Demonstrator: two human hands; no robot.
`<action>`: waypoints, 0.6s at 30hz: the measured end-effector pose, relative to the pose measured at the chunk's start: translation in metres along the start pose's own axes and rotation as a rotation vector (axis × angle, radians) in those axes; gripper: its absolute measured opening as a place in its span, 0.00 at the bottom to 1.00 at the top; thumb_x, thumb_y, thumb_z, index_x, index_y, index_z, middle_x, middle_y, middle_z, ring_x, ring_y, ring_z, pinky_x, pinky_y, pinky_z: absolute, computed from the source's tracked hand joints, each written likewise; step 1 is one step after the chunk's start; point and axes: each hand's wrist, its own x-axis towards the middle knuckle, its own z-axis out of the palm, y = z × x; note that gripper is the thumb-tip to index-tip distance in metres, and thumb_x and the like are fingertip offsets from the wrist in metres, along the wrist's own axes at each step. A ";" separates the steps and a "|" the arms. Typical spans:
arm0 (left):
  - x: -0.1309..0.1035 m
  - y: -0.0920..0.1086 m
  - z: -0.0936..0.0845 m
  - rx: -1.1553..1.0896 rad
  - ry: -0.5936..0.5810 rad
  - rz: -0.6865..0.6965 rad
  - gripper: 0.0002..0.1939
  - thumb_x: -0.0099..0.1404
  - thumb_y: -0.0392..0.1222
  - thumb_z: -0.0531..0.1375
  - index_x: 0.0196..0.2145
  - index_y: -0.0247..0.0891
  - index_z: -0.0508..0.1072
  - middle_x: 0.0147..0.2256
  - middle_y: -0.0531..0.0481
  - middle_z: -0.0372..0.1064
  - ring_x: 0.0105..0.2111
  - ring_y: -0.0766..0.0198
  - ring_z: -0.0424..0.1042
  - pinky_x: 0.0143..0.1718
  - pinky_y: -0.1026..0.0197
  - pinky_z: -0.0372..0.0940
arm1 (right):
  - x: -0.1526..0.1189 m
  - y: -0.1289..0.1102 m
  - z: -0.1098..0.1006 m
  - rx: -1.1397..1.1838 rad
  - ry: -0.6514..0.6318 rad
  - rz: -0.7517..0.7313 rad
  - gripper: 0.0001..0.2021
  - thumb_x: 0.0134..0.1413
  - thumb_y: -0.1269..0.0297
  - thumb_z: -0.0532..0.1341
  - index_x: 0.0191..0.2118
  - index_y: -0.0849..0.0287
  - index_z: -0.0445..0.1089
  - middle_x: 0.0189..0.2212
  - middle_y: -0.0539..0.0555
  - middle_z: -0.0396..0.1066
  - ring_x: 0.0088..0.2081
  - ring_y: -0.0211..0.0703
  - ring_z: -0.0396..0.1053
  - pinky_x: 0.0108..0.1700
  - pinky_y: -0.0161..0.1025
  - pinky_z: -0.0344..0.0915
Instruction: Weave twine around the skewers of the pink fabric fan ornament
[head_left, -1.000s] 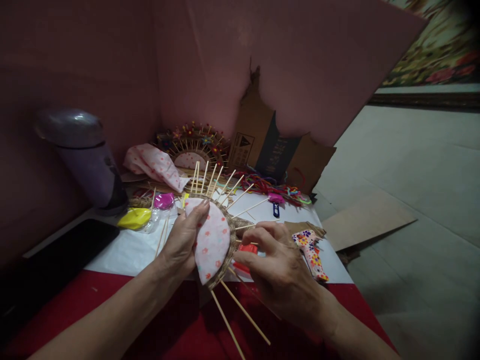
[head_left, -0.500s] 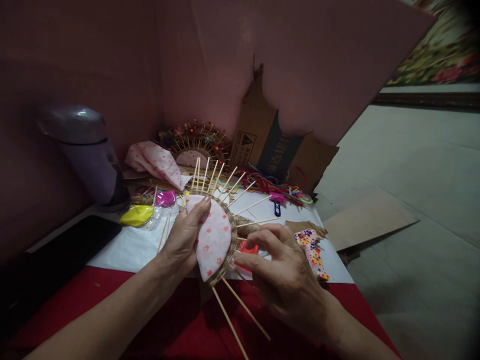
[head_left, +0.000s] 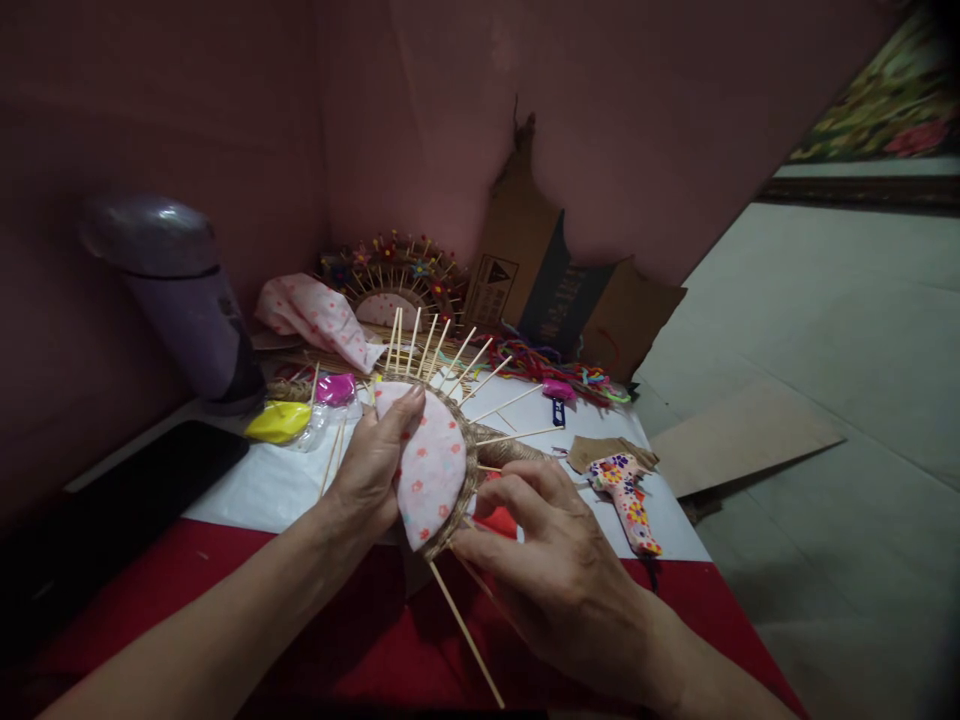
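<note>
A half-round piece covered in white cloth with red flowers [head_left: 431,462] is held up over the table. Brown twine edges its curve, and several thin wooden sticks [head_left: 491,380] fan out from it. My left hand [head_left: 375,450] grips the straight side, thumb on the cloth. At the lower right of the curved edge is my right hand [head_left: 551,550], its thumb and index finger closed around a stick near the twine. The fingertips partly hide that stick. One long stick [head_left: 469,635] points down toward the table front.
A purple bottle [head_left: 187,310] and a black phone [head_left: 180,470] are at left. Behind stand a similar decorated half-round [head_left: 390,285] and torn cardboard [head_left: 555,280]. Coloured cords [head_left: 540,365], yellow clay [head_left: 279,422] and a flowered glue gun [head_left: 628,500] lie on the table.
My right hand has moved slightly left and down along the twine edge, to a lower stick. My left hand keeps its hold. The view has shifted slightly.
</note>
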 end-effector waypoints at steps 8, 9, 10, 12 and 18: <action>0.000 -0.001 0.000 0.016 0.023 -0.023 0.08 0.53 0.38 0.62 0.28 0.35 0.66 0.19 0.55 0.66 0.16 0.70 0.65 0.19 0.67 0.62 | 0.002 0.001 0.003 0.018 -0.060 0.012 0.10 0.53 0.73 0.55 0.38 0.57 0.71 0.36 0.55 0.65 0.40 0.48 0.57 0.43 0.47 0.57; 0.000 -0.001 0.000 0.012 0.022 -0.024 0.08 0.53 0.38 0.62 0.29 0.35 0.66 0.19 0.55 0.66 0.17 0.70 0.65 0.19 0.67 0.63 | 0.002 0.001 0.002 0.030 -0.039 0.017 0.09 0.53 0.73 0.55 0.37 0.57 0.71 0.36 0.56 0.65 0.40 0.48 0.57 0.43 0.47 0.57; 0.000 -0.001 0.001 0.008 0.020 -0.023 0.08 0.53 0.38 0.62 0.29 0.35 0.66 0.20 0.54 0.67 0.17 0.69 0.66 0.19 0.66 0.63 | 0.002 0.001 0.001 0.041 -0.018 0.022 0.09 0.53 0.73 0.55 0.37 0.57 0.71 0.36 0.56 0.65 0.40 0.48 0.57 0.43 0.47 0.57; 0.001 -0.001 0.000 0.004 0.013 -0.020 0.08 0.53 0.38 0.62 0.29 0.35 0.66 0.20 0.54 0.67 0.18 0.68 0.66 0.20 0.66 0.64 | 0.001 0.000 0.001 0.047 0.004 0.026 0.10 0.53 0.73 0.55 0.38 0.57 0.71 0.36 0.56 0.64 0.41 0.48 0.57 0.43 0.47 0.58; 0.004 -0.003 -0.001 0.000 0.034 -0.018 0.07 0.53 0.37 0.62 0.29 0.34 0.67 0.20 0.54 0.67 0.17 0.69 0.66 0.18 0.66 0.63 | -0.001 -0.001 0.005 0.031 -0.015 0.004 0.09 0.51 0.76 0.55 0.35 0.59 0.71 0.35 0.56 0.64 0.41 0.48 0.57 0.43 0.47 0.58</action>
